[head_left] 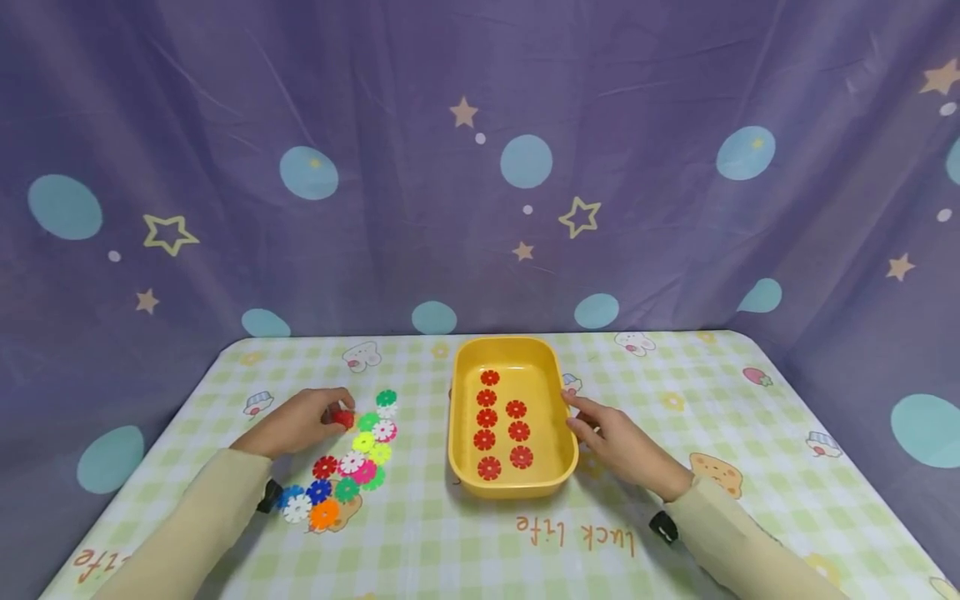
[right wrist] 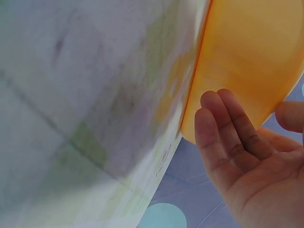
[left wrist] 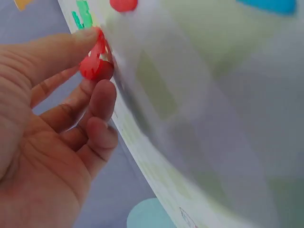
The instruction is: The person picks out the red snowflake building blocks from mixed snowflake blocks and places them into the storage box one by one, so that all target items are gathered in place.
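My left hand point(head_left: 300, 423) is at the left of the table, pinching a red flower-shaped plastic disc point(left wrist: 96, 64) between thumb and fingers. Beside it lies a loose cluster of such discs in several colours, among them a yellow disc point(head_left: 363, 442), an orange disc point(head_left: 325, 514) and another red disc point(head_left: 326, 467). A yellow tray point(head_left: 513, 490) stands at the middle, with several red discs point(head_left: 487, 417) laid flat in two columns inside. My right hand point(head_left: 626, 446) touches the tray's right side; in the right wrist view its fingers point(right wrist: 242, 126) extend nearly straight along the outer wall.
A green checked tablecloth point(head_left: 420, 550) with printed cartoons and lettering covers the table. Behind the table hangs a purple curtain point(head_left: 420, 233) with stars and blue dots, and it also closes off both sides.
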Demonstrator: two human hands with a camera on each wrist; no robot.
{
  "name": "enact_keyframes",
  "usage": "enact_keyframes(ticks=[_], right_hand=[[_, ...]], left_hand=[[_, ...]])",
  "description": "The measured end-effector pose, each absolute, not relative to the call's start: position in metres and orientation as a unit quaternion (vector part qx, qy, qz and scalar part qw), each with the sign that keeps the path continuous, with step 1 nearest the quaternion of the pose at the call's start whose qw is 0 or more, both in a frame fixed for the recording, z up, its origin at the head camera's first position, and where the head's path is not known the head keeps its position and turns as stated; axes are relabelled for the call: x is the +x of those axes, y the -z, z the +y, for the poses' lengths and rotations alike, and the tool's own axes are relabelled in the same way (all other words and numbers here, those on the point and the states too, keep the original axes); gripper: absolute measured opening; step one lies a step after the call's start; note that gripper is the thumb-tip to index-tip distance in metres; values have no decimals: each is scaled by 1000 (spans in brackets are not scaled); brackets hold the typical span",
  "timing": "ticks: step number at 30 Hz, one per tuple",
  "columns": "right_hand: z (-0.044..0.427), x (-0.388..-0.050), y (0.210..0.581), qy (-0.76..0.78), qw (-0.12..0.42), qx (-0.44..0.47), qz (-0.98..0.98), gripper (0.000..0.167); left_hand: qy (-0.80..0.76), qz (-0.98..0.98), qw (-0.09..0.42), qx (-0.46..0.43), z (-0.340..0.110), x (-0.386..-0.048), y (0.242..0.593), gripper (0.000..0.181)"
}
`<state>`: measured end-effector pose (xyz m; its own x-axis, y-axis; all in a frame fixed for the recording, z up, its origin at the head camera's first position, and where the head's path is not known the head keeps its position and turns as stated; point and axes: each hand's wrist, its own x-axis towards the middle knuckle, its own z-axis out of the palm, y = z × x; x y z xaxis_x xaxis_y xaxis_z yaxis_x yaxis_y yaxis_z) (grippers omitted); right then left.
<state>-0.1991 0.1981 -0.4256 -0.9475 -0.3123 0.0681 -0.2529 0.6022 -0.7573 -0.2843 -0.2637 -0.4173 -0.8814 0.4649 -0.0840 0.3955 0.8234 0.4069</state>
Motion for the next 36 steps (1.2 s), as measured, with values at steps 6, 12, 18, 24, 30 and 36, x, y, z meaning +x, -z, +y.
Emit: enact_keyframes(ticks=[6, 12, 18, 24, 30, 36], right_hand=[[199, -200, 426, 408, 33, -154, 899, 48], [200, -199, 426, 408, 29, -156, 899, 48], [202, -199, 426, 405, 27, -155, 900, 48], [203, -199, 426, 406, 26, -157, 900, 48], [202, -199, 428, 414, 30, -159, 896, 49], [198, -200, 428, 419, 31, -159, 894, 48]], left_hand=[[-173, 951, 77, 244, -268, -286, 420, 26], [-156, 955, 73, 242, -268, -286, 423, 28], [-152, 946, 4, 285, -256, -285, 414, 24], [-166, 903, -76, 390, -204, -280, 382, 26], [-172, 867, -107, 455, -144, -287, 370, 27], [-172, 857, -74, 480, -99, -302, 376, 26]])
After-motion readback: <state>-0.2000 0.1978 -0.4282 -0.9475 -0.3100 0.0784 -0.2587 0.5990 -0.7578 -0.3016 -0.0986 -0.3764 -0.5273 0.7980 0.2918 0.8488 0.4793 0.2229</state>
